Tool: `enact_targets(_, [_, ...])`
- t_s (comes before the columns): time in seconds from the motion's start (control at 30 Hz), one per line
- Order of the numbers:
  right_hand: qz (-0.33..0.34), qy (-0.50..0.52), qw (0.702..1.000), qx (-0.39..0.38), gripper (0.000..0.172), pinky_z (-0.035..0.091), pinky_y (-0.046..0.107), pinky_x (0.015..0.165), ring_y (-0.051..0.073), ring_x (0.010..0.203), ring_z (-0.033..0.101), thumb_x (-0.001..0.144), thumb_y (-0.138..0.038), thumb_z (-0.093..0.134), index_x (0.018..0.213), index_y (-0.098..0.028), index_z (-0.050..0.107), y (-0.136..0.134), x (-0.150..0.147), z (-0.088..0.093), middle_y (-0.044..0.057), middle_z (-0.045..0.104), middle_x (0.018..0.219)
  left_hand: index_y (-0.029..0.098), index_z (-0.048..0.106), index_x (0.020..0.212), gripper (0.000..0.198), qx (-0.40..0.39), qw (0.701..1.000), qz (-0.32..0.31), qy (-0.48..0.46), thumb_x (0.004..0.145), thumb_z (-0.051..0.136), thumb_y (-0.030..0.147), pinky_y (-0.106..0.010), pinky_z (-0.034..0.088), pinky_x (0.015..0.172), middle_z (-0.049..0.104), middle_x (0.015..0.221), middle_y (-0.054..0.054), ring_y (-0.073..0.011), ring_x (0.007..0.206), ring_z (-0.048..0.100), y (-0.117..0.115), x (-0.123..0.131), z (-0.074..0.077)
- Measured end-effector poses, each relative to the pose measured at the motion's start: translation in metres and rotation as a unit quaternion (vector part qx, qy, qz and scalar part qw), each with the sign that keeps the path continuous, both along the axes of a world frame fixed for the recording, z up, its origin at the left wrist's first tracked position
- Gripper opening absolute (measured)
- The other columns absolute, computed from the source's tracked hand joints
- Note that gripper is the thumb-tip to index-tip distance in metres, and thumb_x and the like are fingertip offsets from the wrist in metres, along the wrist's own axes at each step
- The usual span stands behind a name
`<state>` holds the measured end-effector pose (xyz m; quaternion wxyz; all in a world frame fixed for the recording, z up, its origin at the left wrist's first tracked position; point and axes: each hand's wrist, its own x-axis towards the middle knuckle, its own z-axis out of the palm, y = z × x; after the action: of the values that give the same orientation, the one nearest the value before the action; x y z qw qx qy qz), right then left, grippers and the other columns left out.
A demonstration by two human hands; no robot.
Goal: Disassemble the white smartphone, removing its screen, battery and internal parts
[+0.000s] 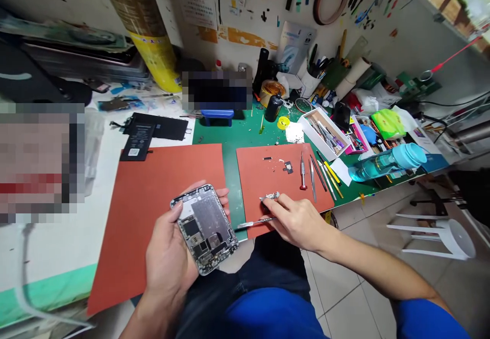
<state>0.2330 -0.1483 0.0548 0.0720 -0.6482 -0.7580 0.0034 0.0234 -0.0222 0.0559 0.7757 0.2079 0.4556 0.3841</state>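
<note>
An opened smartphone point(210, 226), its circuit board and inner metal plate exposed, rests tilted in my left hand point(172, 242). The thumb lies over the phone's left edge, and fingertips show behind its far side. My right hand point(296, 221) is closed around a slim metal tool point(254, 223), whose dark tip points left toward the phone without touching it. The thumb and index fingertips of that hand are at small silvery parts point(271, 196) on the right-hand red mat point(250, 175). Whether they pinch one of these parts, I cannot tell.
On the right mat lie a screwdriver point(303, 170), tweezers point(314, 178) and a small dark part point(288, 167). Phone batteries point(140, 137) overlap the left red mat point(168, 175). Beyond stand a white tool box point(325, 135), a blue bottle point(386, 161) and a yellow spray can point(153, 53).
</note>
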Motion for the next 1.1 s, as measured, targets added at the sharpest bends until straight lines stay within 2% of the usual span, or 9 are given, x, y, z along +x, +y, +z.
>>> enact_targets(0.1, [-0.007, -0.002, 0.999, -0.040, 0.026, 0.030, 0.029, 0.050, 0.015, 0.068, 0.064, 0.111, -0.020, 0.050, 0.128, -0.014, 0.069, 0.003, -0.003, -0.001, 0.007, 0.076, 0.099, 0.017, 0.069, 0.131, 0.047, 0.002, 1.000, 0.002, -0.011, 0.094, 0.062, 0.044, -0.035, 0.068, 0.070, 0.085, 0.112, -0.013, -0.0267, 0.085, 0.080, 0.000, 0.000, 0.001])
enact_targets(0.2, [-0.010, -0.001, 0.998, -0.062, 0.029, 0.026, 0.031, 0.051, 0.015, 0.064, 0.061, 0.104, -0.015, 0.055, 0.130, -0.014, 0.069, -0.005, 0.001, 0.004, 0.006, 0.074, 0.096, 0.016, 0.070, 0.129, 0.044, -0.002, 1.000, 0.015, -0.008, 0.094, 0.060, 0.042, -0.033, 0.067, 0.069, 0.085, 0.107, -0.014, -0.0251, 0.081, 0.080, 0.000, 0.001, 0.002])
enact_targets(0.3, [-0.008, 0.027, 0.996, -0.083, 0.031, 0.031, 0.030, 0.054, 0.015, 0.065, 0.061, 0.103, -0.014, 0.057, 0.131, -0.015, 0.069, -0.016, 0.012, 0.014, 0.007, 0.072, 0.100, 0.016, 0.071, 0.129, 0.045, -0.009, 1.000, 0.019, 0.003, 0.092, 0.059, 0.039, -0.033, 0.068, 0.068, 0.085, 0.109, -0.015, -0.0249, 0.080, 0.080, 0.001, 0.001, 0.001])
enact_targets(0.4, [-0.014, 0.083, 0.992, -0.097, 0.024, 0.040, 0.028, 0.060, 0.015, 0.073, 0.065, 0.107, -0.018, 0.057, 0.126, -0.017, 0.072, -0.018, 0.031, 0.025, 0.007, 0.071, 0.099, 0.017, 0.071, 0.130, 0.047, -0.006, 1.000, 0.009, 0.001, 0.090, 0.060, 0.038, -0.036, 0.070, 0.068, 0.085, 0.112, -0.017, -0.0270, 0.080, 0.081, 0.004, -0.001, -0.003])
enact_targets(0.53, [-0.024, 0.122, 0.986, -0.114, 0.019, 0.047, 0.029, 0.071, 0.018, 0.084, 0.070, 0.108, -0.017, 0.057, 0.114, -0.016, 0.075, -0.006, 0.059, 0.035, 0.008, 0.072, 0.100, 0.018, 0.072, 0.131, 0.049, -0.001, 1.000, 0.007, -0.009, 0.087, 0.061, 0.037, -0.039, 0.071, 0.070, 0.084, 0.115, -0.019, -0.0298, 0.086, 0.083, 0.005, -0.005, -0.006])
enact_targets(0.63, [-0.015, 0.116, 0.986, -0.123, 0.018, 0.047, 0.030, 0.076, 0.019, 0.087, 0.069, 0.104, -0.015, 0.059, 0.113, -0.016, 0.075, 0.010, 0.075, 0.041, 0.009, 0.073, 0.102, 0.018, 0.072, 0.131, 0.049, 0.000, 1.000, 0.013, -0.008, 0.087, 0.061, 0.036, -0.039, 0.072, 0.070, 0.084, 0.115, -0.019, -0.0299, 0.087, 0.083, 0.004, -0.005, -0.004])
enact_targets(0.9, [-0.018, 0.036, 0.984, -0.172, 0.022, 0.045, 0.032, 0.077, 0.021, 0.090, 0.071, 0.103, -0.014, 0.060, 0.119, -0.015, 0.075, 0.055, 0.089, 0.046, 0.010, 0.076, 0.108, 0.020, 0.071, 0.134, 0.047, 0.010, 0.999, 0.006, -0.032, 0.095, 0.060, 0.044, -0.036, 0.070, 0.068, 0.084, 0.112, -0.016, -0.0260, 0.084, 0.082, 0.002, -0.002, -0.003])
enact_targets(1.0, [-0.020, 0.010, 0.983, -0.181, 0.026, 0.048, 0.032, 0.079, 0.023, 0.096, 0.073, 0.100, -0.010, 0.061, 0.121, -0.015, 0.074, 0.058, 0.094, 0.044, 0.012, 0.078, 0.112, 0.018, 0.071, 0.133, 0.046, 0.017, 0.999, 0.009, -0.042, 0.098, 0.057, 0.046, -0.037, 0.071, 0.074, 0.084, 0.113, -0.017, -0.0269, 0.089, 0.083, 0.001, -0.002, -0.005])
enact_targets(1.1, [-0.046, -0.015, 0.990, -0.135, 0.024, 0.050, 0.032, 0.073, 0.023, 0.089, 0.074, 0.103, -0.016, 0.060, 0.123, -0.015, 0.073, 0.045, 0.093, 0.042, 0.014, 0.078, 0.111, 0.017, 0.071, 0.133, 0.048, 0.022, 0.998, 0.003, -0.058, 0.103, 0.052, 0.049, -0.037, 0.070, 0.074, 0.084, 0.112, -0.017, -0.0256, 0.087, 0.082, 0.000, -0.003, -0.006])
